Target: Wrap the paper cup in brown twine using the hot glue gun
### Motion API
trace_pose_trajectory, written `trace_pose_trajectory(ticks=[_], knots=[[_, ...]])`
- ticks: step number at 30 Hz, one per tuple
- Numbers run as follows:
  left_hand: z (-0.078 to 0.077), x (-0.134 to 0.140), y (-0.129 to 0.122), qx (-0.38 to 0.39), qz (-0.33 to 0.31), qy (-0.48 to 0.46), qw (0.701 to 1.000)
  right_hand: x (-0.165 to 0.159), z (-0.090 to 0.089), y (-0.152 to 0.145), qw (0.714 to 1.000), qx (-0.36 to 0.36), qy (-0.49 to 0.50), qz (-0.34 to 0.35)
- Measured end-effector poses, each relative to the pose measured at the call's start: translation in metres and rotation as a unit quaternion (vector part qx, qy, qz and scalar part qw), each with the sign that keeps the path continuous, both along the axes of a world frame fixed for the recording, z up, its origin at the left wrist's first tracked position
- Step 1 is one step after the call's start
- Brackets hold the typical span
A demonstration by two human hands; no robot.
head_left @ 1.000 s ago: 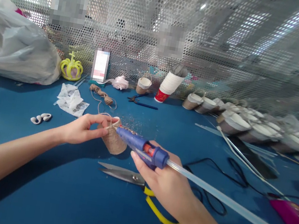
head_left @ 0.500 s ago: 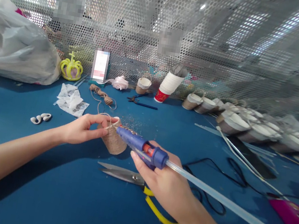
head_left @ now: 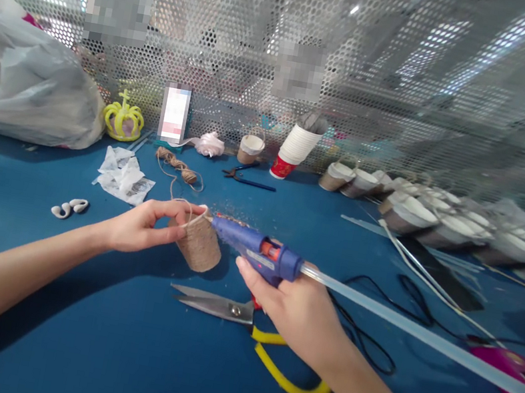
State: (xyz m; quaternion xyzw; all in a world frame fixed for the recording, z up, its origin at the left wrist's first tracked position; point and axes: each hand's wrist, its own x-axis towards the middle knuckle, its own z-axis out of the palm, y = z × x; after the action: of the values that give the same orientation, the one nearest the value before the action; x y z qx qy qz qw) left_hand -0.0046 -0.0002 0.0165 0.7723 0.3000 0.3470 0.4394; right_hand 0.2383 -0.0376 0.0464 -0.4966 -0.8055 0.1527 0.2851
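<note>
My left hand (head_left: 150, 227) is closed on the rim of a twine-wrapped paper cup (head_left: 202, 245), which it holds tilted above the table. A thin strand runs from the cup to a small bundle of twine (head_left: 176, 164) behind it. My right hand (head_left: 295, 314) grips a blue glue gun (head_left: 254, 246); its nozzle points left at the cup's rim, and whether it touches cannot be made out. From the gun's back a long clear glue stick (head_left: 401, 329) sticks out. Under my right hand lie scissors (head_left: 222, 308) with yellow handles, partly covered.
Stacked paper cups (head_left: 298, 145), pliers (head_left: 250, 179) and a pink ribbon roll (head_left: 211, 144) stand or lie along the mesh wall. Several wrapped cups (head_left: 406, 215) fill the right back, near a dark phone-like slab (head_left: 451, 277). A plastic bag (head_left: 33, 81) is at left; a black cord (head_left: 368, 344) curls at right.
My right hand has drawn the glue gun slightly to the right, so its nozzle sits a little farther from my left fingers. The cup stays in my left hand, nearly unmoved.
</note>
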Motion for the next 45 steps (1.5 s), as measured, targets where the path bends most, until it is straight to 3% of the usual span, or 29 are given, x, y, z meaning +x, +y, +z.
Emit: trace_pose_trajectory(ticks=[45], knots=[[-0.001,-0.001,0.000,0.014,0.004,0.012,1.000,-0.007,0.005,-0.010,0.997,-0.057,0.043,0.000]])
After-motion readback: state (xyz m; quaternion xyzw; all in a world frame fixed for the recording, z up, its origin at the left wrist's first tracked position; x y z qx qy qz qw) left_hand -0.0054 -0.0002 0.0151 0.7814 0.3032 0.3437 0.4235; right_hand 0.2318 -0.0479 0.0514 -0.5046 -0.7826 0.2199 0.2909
